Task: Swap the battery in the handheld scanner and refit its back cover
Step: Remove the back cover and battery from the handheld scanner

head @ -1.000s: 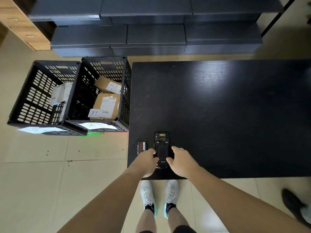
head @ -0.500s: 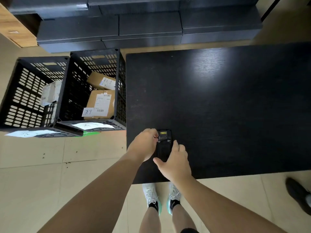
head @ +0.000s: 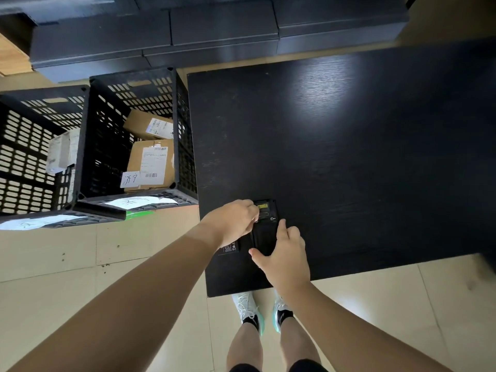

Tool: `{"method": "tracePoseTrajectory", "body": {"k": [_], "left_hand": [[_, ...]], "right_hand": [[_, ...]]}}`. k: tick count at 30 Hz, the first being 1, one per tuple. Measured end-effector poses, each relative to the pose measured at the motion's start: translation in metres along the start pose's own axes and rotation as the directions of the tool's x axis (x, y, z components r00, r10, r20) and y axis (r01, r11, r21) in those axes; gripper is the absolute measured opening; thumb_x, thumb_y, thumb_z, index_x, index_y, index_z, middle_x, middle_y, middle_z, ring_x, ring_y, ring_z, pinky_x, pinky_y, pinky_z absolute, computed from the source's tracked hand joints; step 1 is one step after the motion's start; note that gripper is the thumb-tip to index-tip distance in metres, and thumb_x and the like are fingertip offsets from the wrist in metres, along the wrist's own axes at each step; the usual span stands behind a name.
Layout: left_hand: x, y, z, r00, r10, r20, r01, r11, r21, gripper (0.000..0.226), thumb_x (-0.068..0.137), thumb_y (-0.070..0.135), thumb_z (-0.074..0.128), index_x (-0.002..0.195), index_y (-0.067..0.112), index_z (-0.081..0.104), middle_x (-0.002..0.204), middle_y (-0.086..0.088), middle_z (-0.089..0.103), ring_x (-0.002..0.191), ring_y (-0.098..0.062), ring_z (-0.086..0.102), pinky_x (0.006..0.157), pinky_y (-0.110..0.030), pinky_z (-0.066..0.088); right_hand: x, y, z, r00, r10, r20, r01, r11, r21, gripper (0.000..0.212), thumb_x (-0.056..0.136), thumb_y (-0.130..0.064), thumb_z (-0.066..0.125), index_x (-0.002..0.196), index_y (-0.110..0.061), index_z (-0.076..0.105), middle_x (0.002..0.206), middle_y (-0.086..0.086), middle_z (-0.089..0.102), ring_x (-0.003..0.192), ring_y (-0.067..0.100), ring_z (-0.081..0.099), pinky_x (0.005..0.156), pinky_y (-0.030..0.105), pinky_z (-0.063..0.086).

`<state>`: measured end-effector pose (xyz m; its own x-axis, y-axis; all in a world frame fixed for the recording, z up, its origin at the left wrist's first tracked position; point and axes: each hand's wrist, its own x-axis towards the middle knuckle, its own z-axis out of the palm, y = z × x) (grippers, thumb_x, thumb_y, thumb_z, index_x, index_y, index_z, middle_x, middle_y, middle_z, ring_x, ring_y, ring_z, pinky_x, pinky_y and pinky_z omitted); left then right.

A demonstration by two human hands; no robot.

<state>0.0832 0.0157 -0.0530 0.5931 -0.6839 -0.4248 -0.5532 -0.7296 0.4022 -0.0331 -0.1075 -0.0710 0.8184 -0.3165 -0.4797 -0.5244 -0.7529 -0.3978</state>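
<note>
The black handheld scanner point(head: 264, 232) lies back side up near the front left corner of the black table point(head: 349, 157), a yellow label showing at its far end. My left hand point(head: 233, 221) sits against the scanner's far left edge, its curled fingertips touching next to the label. My right hand point(head: 287, 259) spans the scanner's near half, thumb at the left side and index finger at the right. A flat black battery point(head: 230, 247) with white print lies on the table just left of the scanner, partly hidden under my left wrist.
Two black slotted crates point(head: 86, 146) point(head: 24, 157) stand on the floor left of the table; the nearer one holds cardboard parcels point(head: 150, 165). Dark stacked boxes point(head: 214, 30) line the back. My feet stand at the table's front edge.
My left hand moved from the scanner's near left side up to its far left edge. My right hand shifted over the scanner's near half. The scanner stayed on the table.
</note>
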Motion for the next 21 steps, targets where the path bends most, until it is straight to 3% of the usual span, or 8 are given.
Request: {"method": "tracePoseTrajectory", "body": {"k": [5, 10, 18, 21], "left_hand": [[0.005, -0.002, -0.003, 0.998, 0.048, 0.042, -0.050, 0.997, 0.054, 0.029, 0.092, 0.004, 0.044, 0.116, 0.009, 0.060, 0.112, -0.007, 0.057, 0.102, -0.022, 0.055, 0.071, -0.029, 0.041], [0.009, -0.013, -0.003, 0.984, 0.150, 0.095, -0.160, 0.981, 0.113, 0.029, 0.090, -0.002, 0.046, 0.113, 0.009, 0.059, 0.102, -0.003, 0.053, 0.084, -0.021, 0.054, 0.061, -0.029, 0.040], [0.024, -0.027, -0.006, 0.918, 0.354, 0.177, -0.391, 0.879, 0.272, 0.020, 0.095, 0.008, 0.042, 0.108, 0.010, 0.058, 0.096, -0.004, 0.059, 0.082, -0.023, 0.058, 0.066, -0.036, 0.051], [0.030, -0.028, -0.008, 0.890, 0.389, 0.236, -0.448, 0.840, 0.307, 0.020, 0.096, 0.010, 0.042, 0.110, 0.010, 0.057, 0.095, -0.003, 0.059, 0.082, -0.024, 0.058, 0.063, -0.033, 0.044]], "right_hand": [[0.001, 0.002, 0.002, 1.000, -0.002, -0.013, 0.003, 1.000, 0.008, 0.104, 0.079, -0.060, 0.067, 0.156, -0.011, 0.017, 0.128, 0.003, 0.042, 0.121, 0.022, 0.042, 0.095, 0.028, 0.045], [0.002, 0.003, 0.003, 1.000, -0.022, -0.017, 0.022, 1.000, -0.003, 0.106, 0.079, -0.059, 0.069, 0.156, -0.010, 0.017, 0.126, 0.003, 0.043, 0.119, 0.021, 0.043, 0.096, 0.028, 0.045], [0.003, 0.004, 0.005, 0.999, -0.037, -0.014, 0.037, 0.999, -0.032, 0.106, 0.079, -0.061, 0.067, 0.156, -0.011, 0.014, 0.130, 0.004, 0.043, 0.120, 0.019, 0.044, 0.096, 0.028, 0.047], [0.004, 0.005, 0.006, 0.999, -0.047, -0.016, 0.046, 0.998, -0.044, 0.106, 0.080, -0.061, 0.066, 0.157, -0.011, 0.014, 0.129, 0.004, 0.042, 0.118, 0.018, 0.044, 0.096, 0.028, 0.047]]}}
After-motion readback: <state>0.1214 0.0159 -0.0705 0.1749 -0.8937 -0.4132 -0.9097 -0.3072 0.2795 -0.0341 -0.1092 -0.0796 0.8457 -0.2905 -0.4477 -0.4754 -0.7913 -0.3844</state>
